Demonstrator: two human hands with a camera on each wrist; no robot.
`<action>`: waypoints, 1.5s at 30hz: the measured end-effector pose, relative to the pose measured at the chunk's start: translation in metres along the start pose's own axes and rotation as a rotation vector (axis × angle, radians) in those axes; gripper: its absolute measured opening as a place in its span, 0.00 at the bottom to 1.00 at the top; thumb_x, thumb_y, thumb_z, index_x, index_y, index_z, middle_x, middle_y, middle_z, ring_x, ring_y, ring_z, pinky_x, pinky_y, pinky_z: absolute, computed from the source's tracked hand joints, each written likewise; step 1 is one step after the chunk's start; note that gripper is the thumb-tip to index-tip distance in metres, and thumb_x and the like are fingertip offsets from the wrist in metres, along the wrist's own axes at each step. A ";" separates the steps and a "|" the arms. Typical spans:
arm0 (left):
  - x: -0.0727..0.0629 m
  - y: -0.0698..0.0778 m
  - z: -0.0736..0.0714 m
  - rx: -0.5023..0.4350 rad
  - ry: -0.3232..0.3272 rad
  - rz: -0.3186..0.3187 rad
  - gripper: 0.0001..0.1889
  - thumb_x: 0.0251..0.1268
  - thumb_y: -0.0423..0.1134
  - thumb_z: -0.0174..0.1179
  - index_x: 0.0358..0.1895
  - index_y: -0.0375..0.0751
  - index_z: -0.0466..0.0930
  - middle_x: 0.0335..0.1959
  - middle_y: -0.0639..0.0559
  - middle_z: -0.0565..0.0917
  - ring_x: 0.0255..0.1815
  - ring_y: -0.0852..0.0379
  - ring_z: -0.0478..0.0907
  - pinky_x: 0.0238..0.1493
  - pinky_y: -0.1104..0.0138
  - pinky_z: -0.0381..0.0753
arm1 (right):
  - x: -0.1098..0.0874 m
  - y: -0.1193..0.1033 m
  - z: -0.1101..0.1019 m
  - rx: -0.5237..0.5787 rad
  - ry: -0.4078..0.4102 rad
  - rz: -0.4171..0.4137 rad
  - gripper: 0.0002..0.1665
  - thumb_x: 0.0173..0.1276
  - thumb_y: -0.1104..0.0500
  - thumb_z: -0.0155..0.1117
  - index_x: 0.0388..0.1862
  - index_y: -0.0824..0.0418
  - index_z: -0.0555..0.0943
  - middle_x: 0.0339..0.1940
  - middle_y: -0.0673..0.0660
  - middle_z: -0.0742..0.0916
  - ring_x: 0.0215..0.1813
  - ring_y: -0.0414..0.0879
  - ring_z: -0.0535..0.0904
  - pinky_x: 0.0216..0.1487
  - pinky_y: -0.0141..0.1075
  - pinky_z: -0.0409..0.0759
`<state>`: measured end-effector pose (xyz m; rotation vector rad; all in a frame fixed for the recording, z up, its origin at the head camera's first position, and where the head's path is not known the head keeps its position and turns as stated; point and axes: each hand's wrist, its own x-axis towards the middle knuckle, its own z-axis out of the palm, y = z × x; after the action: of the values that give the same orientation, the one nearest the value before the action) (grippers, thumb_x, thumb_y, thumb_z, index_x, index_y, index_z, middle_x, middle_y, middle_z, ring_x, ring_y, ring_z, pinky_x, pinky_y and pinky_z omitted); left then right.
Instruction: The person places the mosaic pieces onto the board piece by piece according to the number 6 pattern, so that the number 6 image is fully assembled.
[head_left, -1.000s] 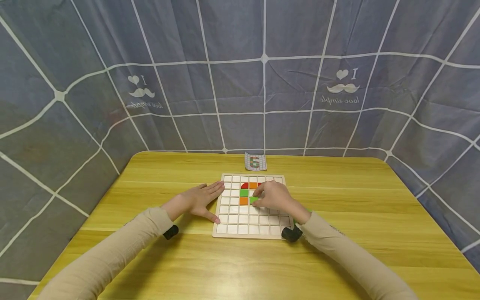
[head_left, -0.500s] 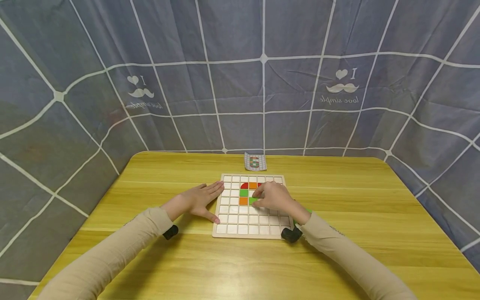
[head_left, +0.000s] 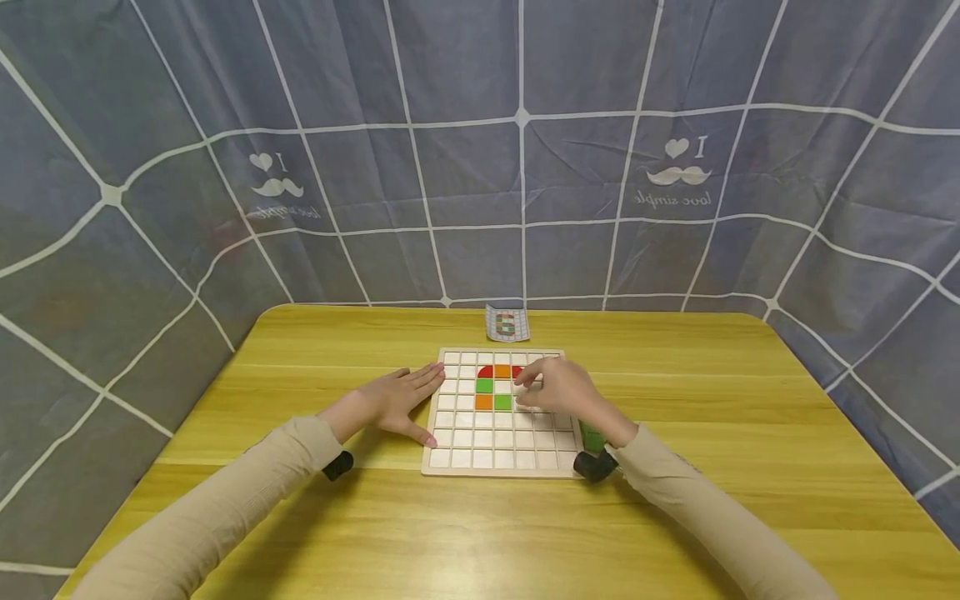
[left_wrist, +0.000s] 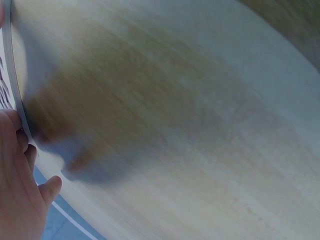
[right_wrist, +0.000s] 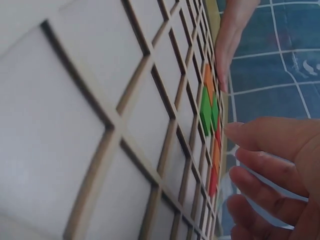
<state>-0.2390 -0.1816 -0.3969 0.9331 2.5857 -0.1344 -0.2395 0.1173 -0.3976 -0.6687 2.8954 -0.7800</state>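
In the head view, your right hand [head_left: 562, 387] has just slid a bit to the right, off the lower green piece [head_left: 502, 402]. Now you can see that piece whole, in its own box on the board [head_left: 482, 458], just right of the lower orange piece [head_left: 484, 402]. It looks set in, so I think that piece is done. Your left hand [head_left: 393, 404] lies at the board's left side, fingers straight, thumb stretched out. A small picture card [head_left: 507, 325] lies on the tabletop [head_left: 337, 533] just past the board.

In the left wrist view, your left hand's fingers touch the board's edge.

In the right wrist view, your right hand's fingers bend loosely and hold nothing.
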 end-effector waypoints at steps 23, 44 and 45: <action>-0.003 -0.001 0.002 -0.016 0.022 0.003 0.60 0.53 0.75 0.54 0.77 0.37 0.39 0.80 0.42 0.39 0.80 0.46 0.39 0.76 0.46 0.48 | -0.034 0.050 -0.041 0.048 0.051 0.040 0.15 0.57 0.55 0.71 0.44 0.58 0.87 0.40 0.55 0.88 0.27 0.40 0.75 0.26 0.33 0.71; 0.000 -0.001 0.003 -0.026 0.029 0.006 0.61 0.52 0.75 0.54 0.77 0.37 0.39 0.80 0.42 0.39 0.80 0.46 0.39 0.77 0.46 0.48 | -0.045 0.090 -0.039 0.140 -0.131 -0.167 0.16 0.58 0.68 0.68 0.46 0.62 0.85 0.47 0.60 0.87 0.43 0.49 0.84 0.45 0.41 0.84; 0.000 -0.001 0.003 -0.024 0.031 0.005 0.60 0.52 0.75 0.54 0.77 0.37 0.39 0.80 0.42 0.39 0.80 0.46 0.39 0.77 0.46 0.48 | -0.046 0.090 -0.039 0.138 -0.133 -0.164 0.16 0.58 0.68 0.67 0.47 0.61 0.85 0.47 0.60 0.87 0.44 0.48 0.83 0.45 0.41 0.84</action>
<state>-0.2384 -0.1830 -0.3991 0.9396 2.6071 -0.0885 -0.2404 0.2248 -0.4102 -0.9131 2.6644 -0.9061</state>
